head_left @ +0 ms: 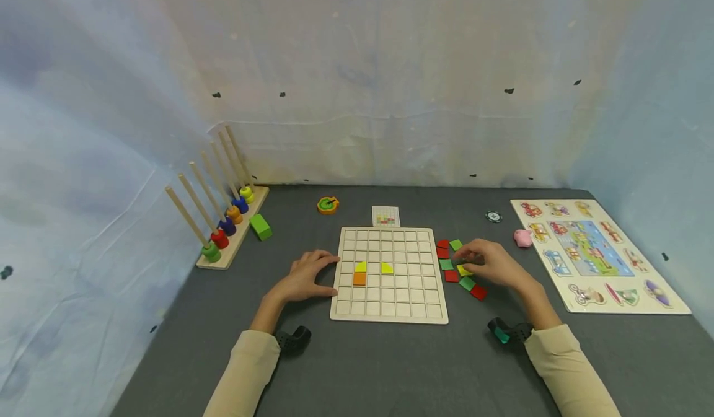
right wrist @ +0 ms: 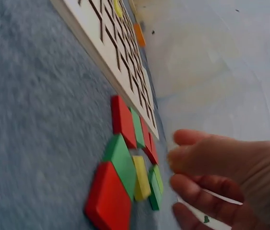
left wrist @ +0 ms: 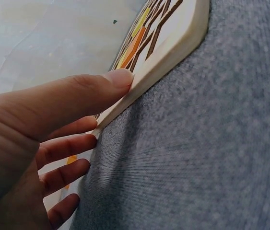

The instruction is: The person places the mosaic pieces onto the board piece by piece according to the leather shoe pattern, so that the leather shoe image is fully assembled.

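A wooden grid board (head_left: 390,299) lies mid-table with two yellow pieces (head_left: 387,267) and an orange tile (head_left: 359,278) in its cells. My left hand (head_left: 329,274) rests at the board's left edge. In the left wrist view its thumb (left wrist: 118,79) presses the board's side (left wrist: 173,57) and the fingers lie straight. My right hand (head_left: 465,262) hovers over a pile of loose tiles (head_left: 452,276) just right of the board. Under that hand (right wrist: 178,172) lie red (right wrist: 107,201), green (right wrist: 121,160) and yellow (right wrist: 141,177) tiles, and its loosely curled fingers hold nothing that I can see.
A peg rack with coloured rings (head_left: 223,231) and a green block (head_left: 260,226) stand at the left. Behind the board lie a round orange toy (head_left: 328,204), a pattern card (head_left: 386,216) and a dark disc (head_left: 493,216). A pink piece (head_left: 522,238) and a vehicle puzzle (head_left: 597,253) lie at the right.
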{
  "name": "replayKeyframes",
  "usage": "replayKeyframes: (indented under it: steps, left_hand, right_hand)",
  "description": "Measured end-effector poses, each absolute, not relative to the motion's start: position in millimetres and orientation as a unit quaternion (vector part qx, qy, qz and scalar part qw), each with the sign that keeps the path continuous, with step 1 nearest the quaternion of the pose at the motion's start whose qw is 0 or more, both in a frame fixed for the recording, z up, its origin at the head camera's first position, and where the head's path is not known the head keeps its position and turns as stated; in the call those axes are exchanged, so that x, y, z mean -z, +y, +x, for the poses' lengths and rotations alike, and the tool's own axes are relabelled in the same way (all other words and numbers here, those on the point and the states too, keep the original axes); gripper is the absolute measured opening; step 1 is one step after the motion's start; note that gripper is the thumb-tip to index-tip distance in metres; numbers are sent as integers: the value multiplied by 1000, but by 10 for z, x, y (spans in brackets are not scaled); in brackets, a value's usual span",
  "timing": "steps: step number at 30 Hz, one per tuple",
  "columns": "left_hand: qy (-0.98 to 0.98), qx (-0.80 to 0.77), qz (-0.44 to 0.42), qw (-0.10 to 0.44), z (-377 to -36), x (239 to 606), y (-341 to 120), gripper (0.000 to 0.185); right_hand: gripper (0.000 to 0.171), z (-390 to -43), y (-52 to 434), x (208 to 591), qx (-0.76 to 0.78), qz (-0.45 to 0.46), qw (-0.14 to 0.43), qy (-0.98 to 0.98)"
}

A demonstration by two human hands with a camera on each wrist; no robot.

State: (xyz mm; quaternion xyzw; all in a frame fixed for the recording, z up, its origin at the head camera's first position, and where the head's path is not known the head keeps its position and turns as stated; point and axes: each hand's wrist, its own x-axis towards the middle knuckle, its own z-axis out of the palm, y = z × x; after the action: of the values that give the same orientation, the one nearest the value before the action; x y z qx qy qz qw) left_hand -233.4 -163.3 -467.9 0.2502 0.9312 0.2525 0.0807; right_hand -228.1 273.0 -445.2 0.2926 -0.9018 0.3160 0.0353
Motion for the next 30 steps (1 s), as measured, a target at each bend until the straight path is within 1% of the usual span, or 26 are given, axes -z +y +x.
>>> replayKeyframes:
  steps: [6, 12, 23, 30]
  left_hand:
    - [931, -253, 253, 75, -2336, 4683, -1629, 72]
    - [931, -255, 250, 79, -2327, 4669, -1626, 71]
    - [930, -259, 247, 81, -2321, 4659, -1626, 71]
    - [930, -260, 247, 81, -2327, 4665, -1625, 71]
  right_hand:
    - [29, -2264, 2833, 4482, -302, 291, 2, -908]
    - [30, -2264, 2854, 4549, -293, 300, -7, -908]
    - [29, -2291, 2871, 4629, -289, 272, 22, -918]
    - [28, -2326, 2708, 4561, -315, 283, 64, -904]
